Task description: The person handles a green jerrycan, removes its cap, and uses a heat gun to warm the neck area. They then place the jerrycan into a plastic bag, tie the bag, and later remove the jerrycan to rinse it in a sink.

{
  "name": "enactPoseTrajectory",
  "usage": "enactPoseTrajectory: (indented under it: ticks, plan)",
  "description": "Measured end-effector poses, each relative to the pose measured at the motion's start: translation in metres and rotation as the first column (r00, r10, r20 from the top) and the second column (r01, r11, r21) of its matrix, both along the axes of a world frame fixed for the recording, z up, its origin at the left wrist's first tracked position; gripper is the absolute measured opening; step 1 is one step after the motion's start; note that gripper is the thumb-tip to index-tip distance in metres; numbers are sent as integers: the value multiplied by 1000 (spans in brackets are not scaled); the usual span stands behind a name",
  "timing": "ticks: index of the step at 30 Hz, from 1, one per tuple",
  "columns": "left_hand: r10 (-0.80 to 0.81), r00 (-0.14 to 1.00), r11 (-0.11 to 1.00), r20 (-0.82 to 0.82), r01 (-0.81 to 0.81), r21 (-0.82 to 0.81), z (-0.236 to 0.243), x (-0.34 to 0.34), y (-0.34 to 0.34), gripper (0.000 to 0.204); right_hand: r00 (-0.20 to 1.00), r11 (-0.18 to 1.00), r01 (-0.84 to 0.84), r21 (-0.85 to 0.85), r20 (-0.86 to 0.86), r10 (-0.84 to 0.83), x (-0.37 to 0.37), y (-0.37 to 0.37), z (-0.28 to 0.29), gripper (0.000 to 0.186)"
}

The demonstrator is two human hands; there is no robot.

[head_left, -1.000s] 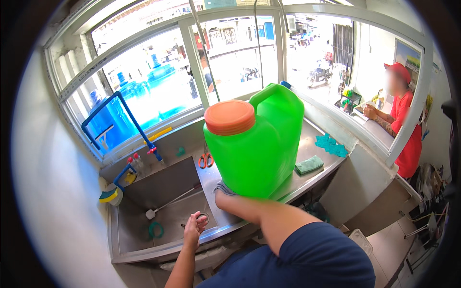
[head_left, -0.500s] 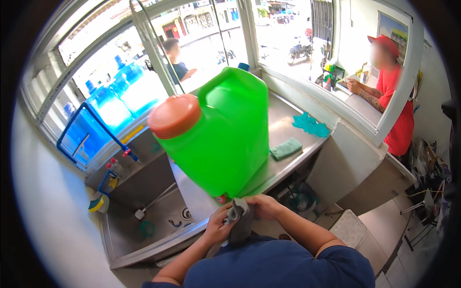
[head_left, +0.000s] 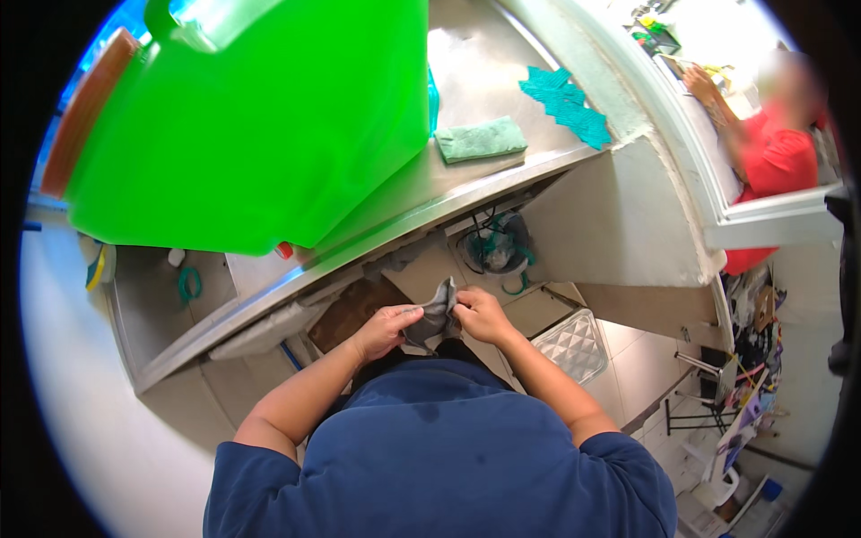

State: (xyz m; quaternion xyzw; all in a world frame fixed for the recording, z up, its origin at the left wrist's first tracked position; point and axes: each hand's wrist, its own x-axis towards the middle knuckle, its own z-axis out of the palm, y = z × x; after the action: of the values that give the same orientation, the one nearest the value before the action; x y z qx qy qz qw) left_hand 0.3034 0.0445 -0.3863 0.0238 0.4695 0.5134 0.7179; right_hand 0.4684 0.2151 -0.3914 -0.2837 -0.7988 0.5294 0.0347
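Hands meet in front of the torso, just below the counter (head_left: 466, 170) edge, both on one grey rag (head_left: 432, 316). Left hand (head_left: 384, 328) pinches the rag's lower left side, fingers curled shut on it. Right hand (head_left: 480, 314) clamps the right side, thumb on top. Rag hangs bunched between them, one corner sticking up.

Green jug (head_left: 260, 117) with orange cap (head_left: 82, 112) stands on the counter, filling the upper left of the view. Green cloth (head_left: 480, 140) lies folded on the steel right of the jug; teal cloth (head_left: 567, 106) sits further right, near the wall. Sink (head_left: 161, 296) is at left, below the jug. Person in red (head_left: 773, 166) is behind the partition at far right, well apart.
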Motion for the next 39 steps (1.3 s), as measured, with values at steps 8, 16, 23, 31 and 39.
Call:
enactPoseTrajectory:
  ticks: [8,16,23,31,39]
  plan:
    - [127,659,905,-741,-384,-186,-93,-61,-44,25,932,900,-141,-412,251,261,-120,2,-87,30]
    - [-305,-277,948,-911,-176,-264,-138,-126,-122,32,927,921,-373,116,4,375,-211,-60,-143,32]
    - [-776,-78,540,-626,433,-722,-189,-96,-166,54,755,758,-635,148,326,569,-160,-127,-199,63]
    - [-452,415,857,-789,448,-256,-54,-88,-134,57,714,839,-533,-111,473,517,-56,-39,-84,54]
    - [-80,509,991,-857,129,-15,43,-91,-89,33,947,940,320,120,3,-322,-62,155,111,21]
